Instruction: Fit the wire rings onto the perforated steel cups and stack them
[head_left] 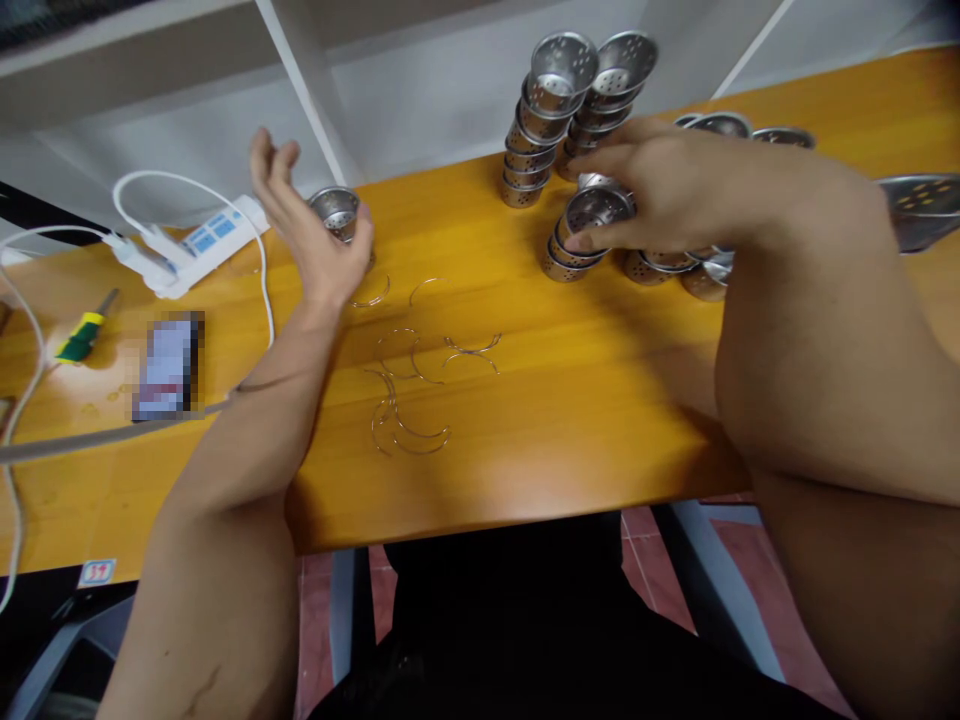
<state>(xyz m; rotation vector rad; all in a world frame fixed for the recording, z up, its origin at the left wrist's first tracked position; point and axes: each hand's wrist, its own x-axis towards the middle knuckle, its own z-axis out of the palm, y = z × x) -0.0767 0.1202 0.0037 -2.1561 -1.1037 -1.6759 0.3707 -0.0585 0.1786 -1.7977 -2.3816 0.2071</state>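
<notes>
Cups of perforated steel are being handled at an orange table (525, 440). One small cup (335, 212) is touched by the left hand (300, 220), fingers spread and raised, thumb against the cup's side (no firm pinch is seen). A short stack of cups (581, 240) is pressed from above by the right hand (660, 190), fingers curled over it. Wire clips (412, 390) lie loose between the arms. Judged best: top cup lifted straight, lower ones steadied, taller stacks (555, 110) behind left unbumped.
</notes>
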